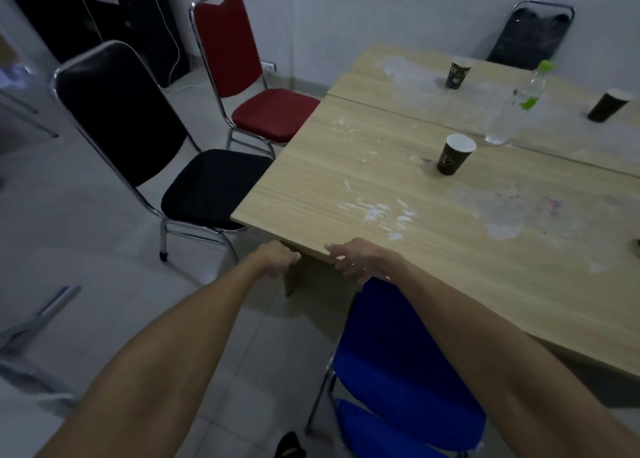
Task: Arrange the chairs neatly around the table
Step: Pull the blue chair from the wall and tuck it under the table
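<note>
A blue chair stands right below me at the near edge of the light wooden table, its back turned toward me. My right hand hovers with fingers spread over the top of that chair's back, at the table edge. My left hand hangs loosely curled beside the table corner with nothing in it. A black chair and a red chair stand at the table's left end, seats angled toward it. Another black chair is at the far side by the wall.
On the table stand paper cups and a clear bottle with a green cap, among white smears. A dark cabinet with a white cable is at the back left. Metal frame parts lie on the tiled floor at left.
</note>
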